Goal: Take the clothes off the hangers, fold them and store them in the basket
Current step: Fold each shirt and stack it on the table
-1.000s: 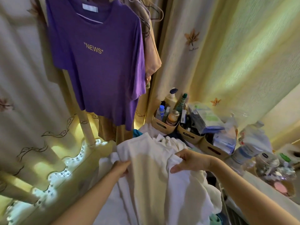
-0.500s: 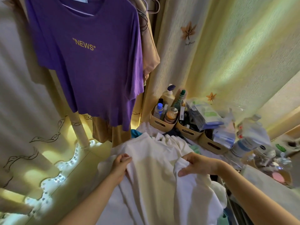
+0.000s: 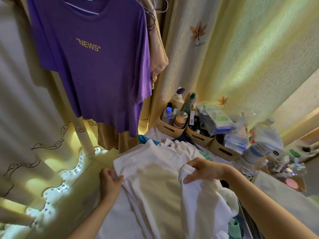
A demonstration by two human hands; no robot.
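A white garment [image 3: 155,183] lies spread in front of me over a pile of other clothes. My left hand [image 3: 110,181] pinches its left edge. My right hand [image 3: 202,169] grips a fold of its right side, fingers curled over the cloth. Above hangs a purple T-shirt [image 3: 96,66] printed "NEWS", on a hanger, with a tan garment [image 3: 158,54] hanging behind it. Empty hangers [image 3: 160,6] show at the top. No basket is plainly visible.
Tan bins [image 3: 172,128] packed with bottles and packets line the back right against yellow curtains [image 3: 250,57]. Plastic bottles and a jar [image 3: 262,144] crowd the right. A white pole [image 3: 82,135] stands at left. Blue and green clothes [image 3: 234,226] peek out bottom right.
Both hands have slid down the white garment toward me, the left hand moving outward to its left edge. The view has tilted slightly, otherwise the scene is the same.
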